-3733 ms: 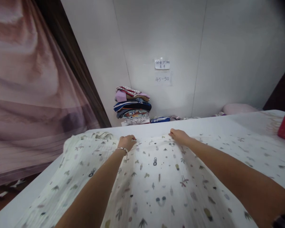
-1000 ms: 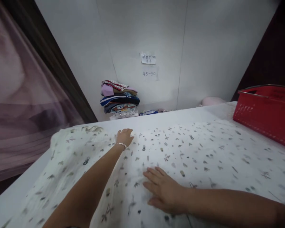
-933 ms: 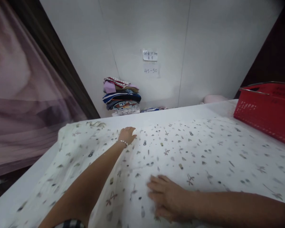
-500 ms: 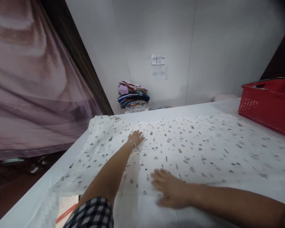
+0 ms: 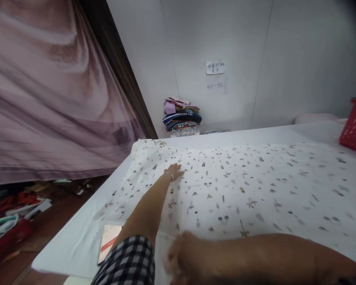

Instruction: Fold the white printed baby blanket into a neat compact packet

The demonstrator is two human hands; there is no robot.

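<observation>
A white cloth [image 5: 255,186] printed with small dark and tan figures lies spread over the white table [image 5: 77,241]. My left hand [image 5: 175,171], with a bracelet at the wrist, lies flat on the cloth near its far left part, fingers stretched out. My right hand [image 5: 180,259] is low at the cloth's near edge, blurred by motion; its fingers look curled at the hem, but I cannot make out their grip. My left sleeve is black-and-white check.
A stack of folded clothes [image 5: 182,120] stands against the white wall beyond the table. A red basket [image 5: 354,126] sits at the right edge. A card-like item [image 5: 108,243] lies on the table's near left. A mauve curtain [image 5: 53,91] hangs left, above clutter on the floor.
My right hand slid back over the cloth from its far edge to the near edge. My left hand stayed on the far part and flattened. The view swung left.
</observation>
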